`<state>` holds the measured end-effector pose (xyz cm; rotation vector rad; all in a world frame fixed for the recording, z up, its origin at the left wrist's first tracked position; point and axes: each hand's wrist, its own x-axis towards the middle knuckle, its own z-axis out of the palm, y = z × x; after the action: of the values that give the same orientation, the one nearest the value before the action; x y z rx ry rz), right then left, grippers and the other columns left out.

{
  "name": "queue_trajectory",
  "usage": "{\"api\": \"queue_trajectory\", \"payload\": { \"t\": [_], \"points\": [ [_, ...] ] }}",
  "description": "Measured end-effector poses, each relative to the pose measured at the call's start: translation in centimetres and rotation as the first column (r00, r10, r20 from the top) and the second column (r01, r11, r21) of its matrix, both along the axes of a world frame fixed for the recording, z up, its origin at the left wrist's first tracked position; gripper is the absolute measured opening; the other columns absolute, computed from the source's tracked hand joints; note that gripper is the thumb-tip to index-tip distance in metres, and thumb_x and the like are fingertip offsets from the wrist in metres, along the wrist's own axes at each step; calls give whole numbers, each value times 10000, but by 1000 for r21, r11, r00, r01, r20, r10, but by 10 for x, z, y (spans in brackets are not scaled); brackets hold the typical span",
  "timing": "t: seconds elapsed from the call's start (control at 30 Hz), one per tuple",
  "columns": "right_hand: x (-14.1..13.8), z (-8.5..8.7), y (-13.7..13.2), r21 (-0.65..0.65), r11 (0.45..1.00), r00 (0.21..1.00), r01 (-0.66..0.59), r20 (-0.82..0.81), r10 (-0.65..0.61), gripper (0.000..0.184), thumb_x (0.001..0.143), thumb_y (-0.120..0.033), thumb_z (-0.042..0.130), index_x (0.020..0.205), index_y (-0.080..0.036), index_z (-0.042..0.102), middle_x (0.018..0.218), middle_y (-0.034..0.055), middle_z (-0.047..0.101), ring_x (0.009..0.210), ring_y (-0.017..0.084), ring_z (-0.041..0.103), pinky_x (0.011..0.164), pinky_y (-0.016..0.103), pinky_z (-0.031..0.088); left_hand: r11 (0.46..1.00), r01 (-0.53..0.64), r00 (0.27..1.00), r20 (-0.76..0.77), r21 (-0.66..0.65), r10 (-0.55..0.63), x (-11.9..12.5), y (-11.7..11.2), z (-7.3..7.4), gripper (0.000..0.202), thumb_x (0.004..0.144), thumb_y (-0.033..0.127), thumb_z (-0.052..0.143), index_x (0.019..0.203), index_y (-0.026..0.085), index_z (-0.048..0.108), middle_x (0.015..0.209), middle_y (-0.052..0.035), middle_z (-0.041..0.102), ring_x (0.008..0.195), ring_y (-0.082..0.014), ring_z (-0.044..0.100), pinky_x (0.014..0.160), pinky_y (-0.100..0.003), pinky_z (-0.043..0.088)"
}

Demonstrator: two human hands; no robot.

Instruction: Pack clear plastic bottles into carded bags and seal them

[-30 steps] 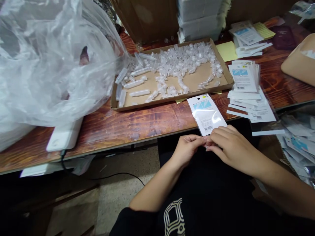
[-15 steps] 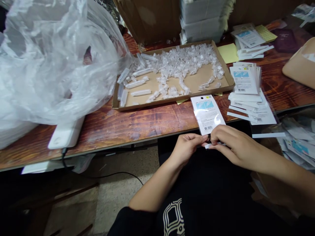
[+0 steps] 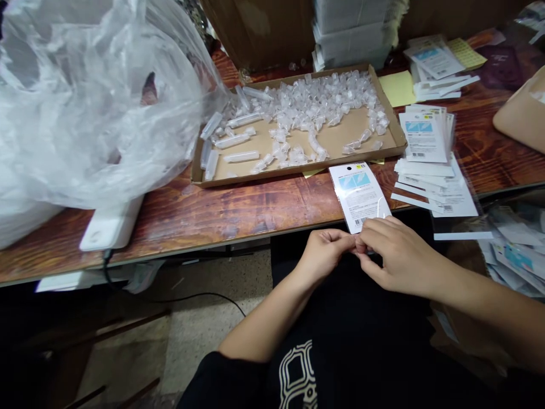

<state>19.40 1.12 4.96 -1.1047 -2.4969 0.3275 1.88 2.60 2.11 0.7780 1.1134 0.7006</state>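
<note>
A white printed card in a clear plastic bag (image 3: 359, 196), with blue pictures and a barcode, lies over the table's front edge. At the bag's lower end, my left hand (image 3: 323, 255) pinches its left corner between thumb and fingers. Beside it, my right hand (image 3: 395, 255) is closed over the same lower edge, fingertips close to those of the left. The fingers hide the bag's bottom flap. Just beyond the bag, a shallow cardboard tray (image 3: 264, 174) holds many small clear plastic caps (image 3: 327, 94) and several clear tubes (image 3: 242, 157).
Bagged cards (image 3: 426, 136) lie piled on the right, and more fill a box (image 3: 515, 250) below the table edge. A large clear plastic bag (image 3: 97, 108) and a white corded device (image 3: 111, 224) are on the left. Stacked sleeves (image 3: 353, 34) stand behind the tray.
The white strip at the bag's lower end, visible before under my right fingers, is now out of sight. My right hand has shifted slightly; the bag stays in nearly the same place.
</note>
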Motion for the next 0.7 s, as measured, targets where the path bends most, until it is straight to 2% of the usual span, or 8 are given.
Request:
{"api": "queue_trajectory", "payload": {
  "t": [0.23, 0.33, 0.43, 0.57, 0.7],
  "points": [
    [10, -15, 7, 176, 978, 984, -115, -114, 137, 136, 871, -71, 556, 816, -193, 584, 720, -2, 633, 640, 140, 541, 652, 313, 375, 1000, 19, 1000, 1, -21, -19, 0, 3, -2, 367, 585, 499, 866, 571, 162, 723, 538, -12, 640, 425, -41, 331, 447, -241, 191],
    [16, -18, 9, 168, 972, 965, -162, -178, 192, 140, 860, -71, 577, 820, -205, 581, 683, -22, 605, 599, 132, 514, 628, 303, 372, 999, 18, 1000, -4, -31, -18, -1, 5, -3, 392, 590, 524, 879, 580, 166, 718, 578, -29, 683, 414, -40, 329, 434, -247, 185],
    [21, -15, 6, 119, 971, 954, -206, -195, 227, 135, 899, -71, 573, 875, -203, 582, 738, -8, 638, 657, 136, 554, 662, 303, 405, 1000, 24, 1000, -6, -15, -24, -4, 6, -3, 371, 611, 515, 879, 603, 173, 736, 605, -34, 705, 419, -45, 339, 431, -246, 205],
    [21, -3, 1, 107, 983, 970, -147, -178, 165, 109, 952, -101, 623, 1016, -187, 600, 873, 23, 688, 799, 154, 606, 787, 342, 406, 999, 43, 999, -8, 23, -43, -5, 6, -3, 311, 648, 483, 842, 609, 186, 759, 598, -27, 699, 428, -53, 352, 428, -243, 218],
    [19, 3, 3, -1, 999, 996, -32, -86, 32, 41, 982, -183, 648, 988, -214, 622, 902, 20, 631, 856, 178, 569, 844, 386, 319, 997, 63, 998, -16, 42, -62, -4, 6, -3, 262, 653, 446, 797, 617, 188, 776, 588, -37, 699, 434, -63, 371, 424, -235, 235]
  ]
}}
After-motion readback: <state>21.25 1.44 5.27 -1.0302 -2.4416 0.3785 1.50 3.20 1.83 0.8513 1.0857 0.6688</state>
